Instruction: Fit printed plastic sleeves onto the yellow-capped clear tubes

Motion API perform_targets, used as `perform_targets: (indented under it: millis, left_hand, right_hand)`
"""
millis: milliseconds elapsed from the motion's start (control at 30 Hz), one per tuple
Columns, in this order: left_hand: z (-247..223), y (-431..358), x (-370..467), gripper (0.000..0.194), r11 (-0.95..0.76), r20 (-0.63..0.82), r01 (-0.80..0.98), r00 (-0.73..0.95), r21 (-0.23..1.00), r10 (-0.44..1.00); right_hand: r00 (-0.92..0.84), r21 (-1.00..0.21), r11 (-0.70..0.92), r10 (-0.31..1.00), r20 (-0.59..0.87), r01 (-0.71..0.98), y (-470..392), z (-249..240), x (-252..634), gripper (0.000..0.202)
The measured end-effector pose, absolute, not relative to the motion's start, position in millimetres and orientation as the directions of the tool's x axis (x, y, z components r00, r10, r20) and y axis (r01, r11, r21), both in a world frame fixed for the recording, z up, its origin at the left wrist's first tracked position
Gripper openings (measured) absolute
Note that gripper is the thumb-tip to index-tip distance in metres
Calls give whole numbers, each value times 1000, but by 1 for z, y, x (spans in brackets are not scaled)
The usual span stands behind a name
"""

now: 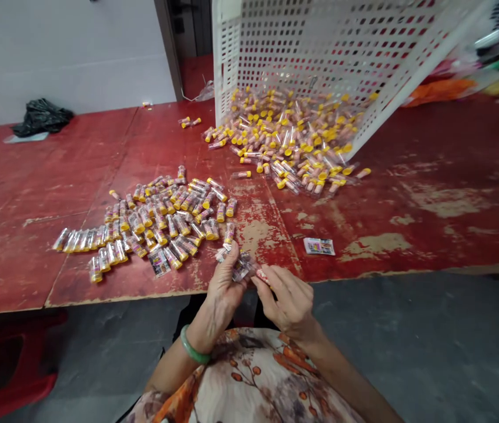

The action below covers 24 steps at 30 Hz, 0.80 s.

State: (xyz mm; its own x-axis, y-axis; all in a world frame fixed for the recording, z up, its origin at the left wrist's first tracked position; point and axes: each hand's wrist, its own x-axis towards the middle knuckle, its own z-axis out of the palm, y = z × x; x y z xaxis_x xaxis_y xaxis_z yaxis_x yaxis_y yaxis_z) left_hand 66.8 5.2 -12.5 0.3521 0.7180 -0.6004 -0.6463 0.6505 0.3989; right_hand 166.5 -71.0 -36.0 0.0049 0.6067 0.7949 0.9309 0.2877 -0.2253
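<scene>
Just above the table's front edge, my left hand (223, 286), with a green bangle at its wrist, pinches small printed labels (243, 267) between thumb and fingers. Close on its right, my right hand (288, 298) is closed round a small tube (263, 275); only a pinkish end shows and the fingers hide the rest. The two hands nearly meet at the labels. Left of them spreads a pile of labelled tubes (161, 214) with yellow caps, some lined up in rows. One loose label (160, 262) lies at the pile's near side.
A white perforated basket (221, 64) lies tipped on the red table (408, 194), with many yellow-capped tubes (293, 135) spilling out. A stack of labels (318, 246) sits right of my hands. A black plastic bag (43, 117) lies far left; a red stool (24, 376) stands below.
</scene>
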Motion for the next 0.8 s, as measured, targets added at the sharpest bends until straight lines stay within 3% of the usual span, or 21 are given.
perform_targets:
  millis: [100, 300, 533, 633, 800]
  left_hand:
    - [-12, 5, 70, 23, 679, -607, -650, 400, 341, 687]
    - [-16, 0, 71, 25, 598, -541, -602, 304, 528, 784]
    - [-29, 10, 80, 29, 539, -425, -434, 337, 722, 840]
    - [-28, 6, 85, 31, 526, -356, -404, 425, 749, 832]
    - [-20, -4, 93, 23, 575, -406, -341, 453, 744, 794]
  right_hand:
    - [-47, -130, 256, 586, 809, 958, -74, -34, 166, 37]
    - [79, -245, 207, 589, 804, 947, -76, -22, 163, 14]
    - [-42, 59, -4, 651, 758, 998, -85, -14, 172, 14]
    - [-28, 99, -77, 633, 774, 992, -91, -15, 173, 12]
    - [-14, 111, -126, 596, 803, 986, -96, -17, 174, 12]
